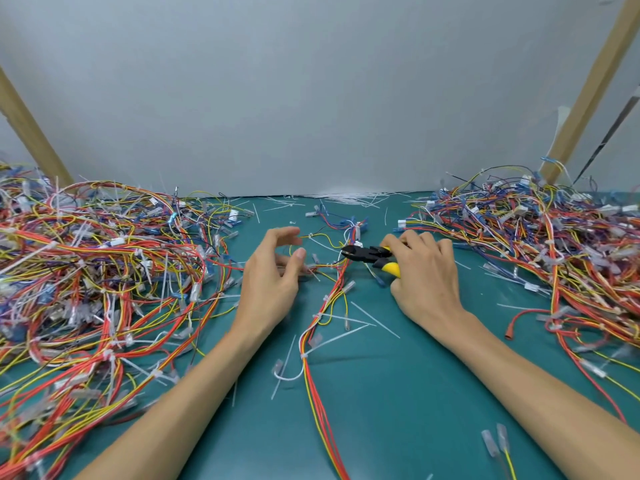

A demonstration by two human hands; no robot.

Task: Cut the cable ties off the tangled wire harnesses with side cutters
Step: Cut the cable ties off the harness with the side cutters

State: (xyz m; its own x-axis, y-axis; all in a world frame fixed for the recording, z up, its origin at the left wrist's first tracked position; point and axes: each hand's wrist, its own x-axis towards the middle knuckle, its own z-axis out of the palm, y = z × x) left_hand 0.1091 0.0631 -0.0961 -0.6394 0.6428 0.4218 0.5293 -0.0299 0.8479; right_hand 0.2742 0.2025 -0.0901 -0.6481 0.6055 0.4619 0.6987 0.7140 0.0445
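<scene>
Right hand (426,271) has its grip wrapped round the yellow-sleeved handles of the black steel side cutters (372,259), and the short, pointed jaws sit right against the slim wire harness of red, orange and yellow insulated strands (320,403) that runs up the middle of the worktop; whether the blades are biting I can't tell. Left hand (273,271) hovers just beside that same bundle, its grip wide, thumb and curved fingers spread apart and nothing plainly held, though the hand is a little blurred. Thin white plastic cable ties (304,355) cinch the harness at intervals, their stiff tails sticking out. On the left, a big springy heap of tangled red, yellow and blue wires (104,271) bristles with white ties and clear plastic terminal sleeves; on the right, a second tangled heap of the same coloured wires (554,237) sprawls to the edge of view, crowding both forearms. Snipped white tie offcuts (375,318) lie scattered like straws around the hands, with a thicker drift of them (349,197) at the back edge. Two clear sleeved terminals (495,441) rest near the right forearm. It all lies on a smooth, matte teal-green worktop (398,393), backed by a plain pale grey wall (311,81), with slanted light wooden posts at left (27,133) and right (588,91).
</scene>
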